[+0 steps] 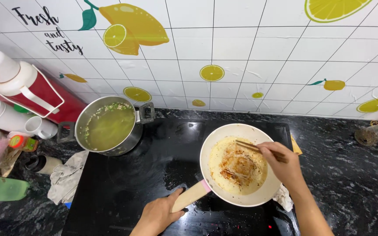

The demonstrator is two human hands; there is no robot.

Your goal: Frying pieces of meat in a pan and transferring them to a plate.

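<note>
White frying pan (224, 192) with browned egg sits on black cooktop (123, 192), front right. Left hand (158, 215) fingers wrapped on its wooden handle (189, 196); right hand (283, 164) pinches chopsticks (252, 147) over egg. Steel pot (110, 126) of broth behind-left.

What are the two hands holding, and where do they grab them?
The left hand grips the pan by its handle. The right hand pinches chopsticks near their top ends.
</note>
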